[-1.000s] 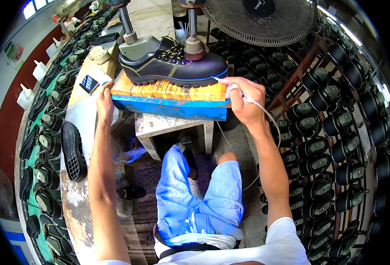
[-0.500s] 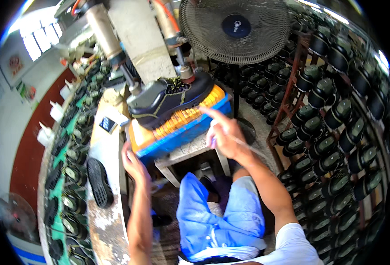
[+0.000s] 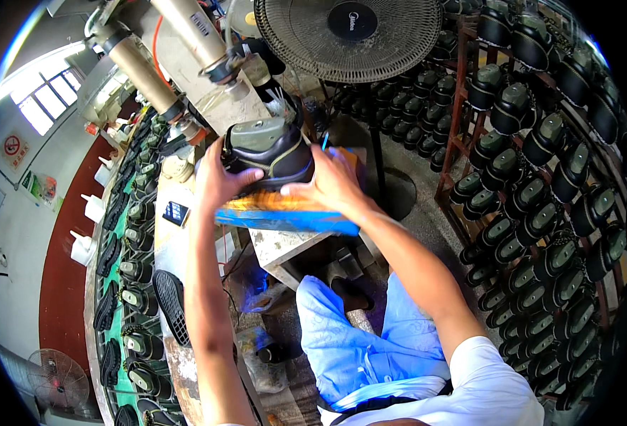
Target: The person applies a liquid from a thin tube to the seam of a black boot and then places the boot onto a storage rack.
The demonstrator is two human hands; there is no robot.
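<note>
A black shoe point(image 3: 285, 165) with pale stitching and a grey-green last in it stands over the press bed, its last end toward me. My left hand point(image 3: 220, 176) grips its left side, thumb across the upper. From the right, my right hand point(image 3: 333, 183) closes on the other side, its thumb low near the sole. Below them is the orange-topped blue pad point(image 3: 292, 219), blurred. Whether the sole touches the pad is hidden. Two press cylinders point(image 3: 142, 77) hang above and left of the shoe.
A narrow bench point(image 3: 178, 245) on the left bears a loose black sole point(image 3: 171, 304) and a dark card-like item point(image 3: 176, 213). Beyond runs a green conveyor point(image 3: 123, 332) with shoes and soles. A large fan point(image 3: 352, 28) stands behind; shoe racks point(image 3: 462, 113) fill the right.
The press rods have lifted off the shoe. Both hands have moved up and taken hold of it, and it has turned from lying sideways to pointing its last end at me.
</note>
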